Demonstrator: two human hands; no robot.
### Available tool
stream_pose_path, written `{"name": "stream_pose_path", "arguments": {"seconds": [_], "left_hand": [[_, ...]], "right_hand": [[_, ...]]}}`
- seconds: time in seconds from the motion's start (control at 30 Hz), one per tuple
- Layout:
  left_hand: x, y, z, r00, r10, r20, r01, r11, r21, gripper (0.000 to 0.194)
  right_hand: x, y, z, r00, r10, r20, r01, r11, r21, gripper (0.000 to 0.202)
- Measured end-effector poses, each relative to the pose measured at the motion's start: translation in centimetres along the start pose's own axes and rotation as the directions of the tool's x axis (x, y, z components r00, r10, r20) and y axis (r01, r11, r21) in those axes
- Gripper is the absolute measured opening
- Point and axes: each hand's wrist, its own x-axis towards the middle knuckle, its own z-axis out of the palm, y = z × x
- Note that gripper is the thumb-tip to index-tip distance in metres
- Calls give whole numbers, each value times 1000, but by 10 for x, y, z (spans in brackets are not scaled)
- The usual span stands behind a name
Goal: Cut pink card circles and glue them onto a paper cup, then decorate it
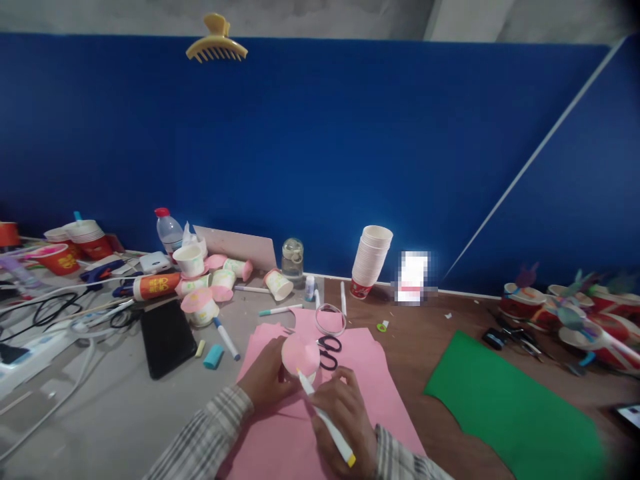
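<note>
My left hand point(267, 375) is closed around the side of a small paper cup point(309, 380) topped by a round pink paper disc point(301, 355). In my right hand point(346, 410) is a white marker point(327, 425) with a yellow end, its tip touching or just over the disc's lower edge. Both hands are above large pink paper sheets point(373, 393). Just beyond the cup lie scissors with dark handles point(330, 353), their blades partly hidden. A clear ring-shaped roll point(331, 320) lies at the sheets' far edge.
Several small cups with pink discs point(200, 307) stand or lie at left, near a black phone point(167, 339) and a blue marker point(227, 339). Stacked white cups point(371, 260) lean behind. Green paper point(510, 407) and decorated red cups point(600, 333) are at right. Cables and a power strip point(30, 360) lie far left.
</note>
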Motion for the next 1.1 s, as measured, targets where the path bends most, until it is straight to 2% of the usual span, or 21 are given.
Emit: {"name": "stream_pose_path", "arguments": {"seconds": [0.37, 0.57, 0.8, 1.1], "left_hand": [[-1, 5, 0, 1000, -10, -26, 10, 1000, -15, 16], [-1, 0, 2, 999, -43, -24, 41, 997, -62, 19], [0, -1, 1, 999, -18, -33, 18, 1000, -2, 23], [-1, 1, 1, 998, -54, -25, 53, 997, -60, 23]], "right_hand": [[7, 3, 2, 996, 32, 78, -28, 998, -52, 32], [6, 3, 2, 998, 52, 37, -49, 997, -59, 30], [2, 1, -2, 999, 21, -26, -21, 1000, -7, 30], [7, 2, 1, 999, 53, 6, -53, 998, -42, 32]]}}
